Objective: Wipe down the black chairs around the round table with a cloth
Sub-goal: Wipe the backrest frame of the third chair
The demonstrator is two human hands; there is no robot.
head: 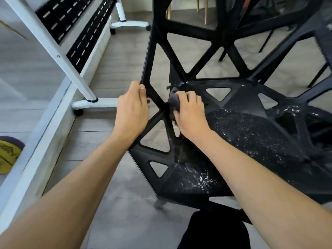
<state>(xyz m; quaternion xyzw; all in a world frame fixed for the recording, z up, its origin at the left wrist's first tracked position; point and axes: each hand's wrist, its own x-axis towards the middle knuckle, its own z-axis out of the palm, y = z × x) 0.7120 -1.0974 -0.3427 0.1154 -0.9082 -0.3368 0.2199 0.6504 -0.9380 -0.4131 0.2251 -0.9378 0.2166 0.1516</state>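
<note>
Both forearms reach in from the near edge, so you're basically looking down the person's arms at the black chair [233,133] they're working on. Left hand [132,112] has its grip wrapped round the left edge of the chair's frame, thumb on top, steadying the thing. Right hand [190,112] has its grip bunched round a dark grey cloth [173,102], pressing it into the joint where the backrest struts meet the seat, right beside the left hand. So I'd say this is mid-wipe on the first chair, working the back corner, and it's nowhere near done: the seat is covered in white specks and crumbs [203,178], thickest near the front edge and across the middle. Next move probably wants the cloth dragged toward the near side over the seat panels, minding the triangular cutouts so the mess doesn't just drop through onto the grey floor [115,203]. More black chairs [280,24] sit far right, so plenty left. White rolling stand [86,97] is off to the left, well out of the way.
</note>
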